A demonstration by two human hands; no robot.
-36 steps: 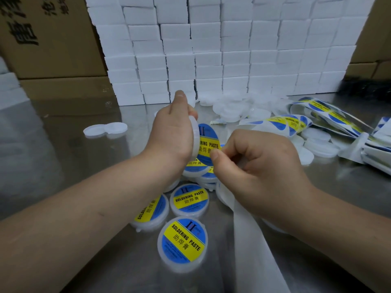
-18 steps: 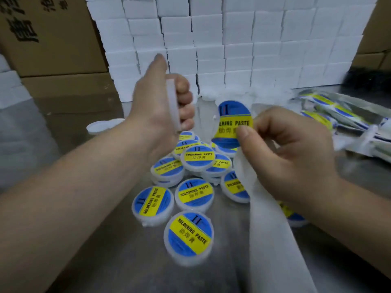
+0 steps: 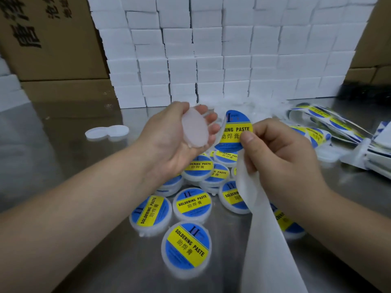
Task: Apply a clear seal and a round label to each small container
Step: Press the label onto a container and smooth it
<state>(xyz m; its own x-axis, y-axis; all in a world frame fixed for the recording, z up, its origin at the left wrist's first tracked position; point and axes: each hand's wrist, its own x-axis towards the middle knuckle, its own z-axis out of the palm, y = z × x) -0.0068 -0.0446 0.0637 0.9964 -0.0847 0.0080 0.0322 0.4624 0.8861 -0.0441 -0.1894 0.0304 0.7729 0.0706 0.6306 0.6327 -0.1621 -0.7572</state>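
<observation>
My left hand (image 3: 169, 142) holds a small round white container (image 3: 195, 131) tilted on edge, its plain unlabelled face turned toward me. My right hand (image 3: 277, 153) pinches a round blue-and-yellow "Soldering Paste" label (image 3: 234, 129) just right of the container, partly peeled from a white backing strip (image 3: 264, 229) that trails down toward me. Below my hands lies a pile of several labelled containers (image 3: 187, 249) on the steel table (image 3: 63, 166).
A wall of stacked white boxes (image 3: 211, 56) stands behind, with cardboard cartons (image 3: 48, 39) at the left. Two loose white lids (image 3: 106, 132) lie at the left. Label strips (image 3: 317, 123) and unlabelled white containers (image 3: 254, 106) lie at the back right.
My left hand has turned the container so its flat face shows. The right hand has kept peeling the label, which now stands close beside the container. The camera has tilted down slightly.
</observation>
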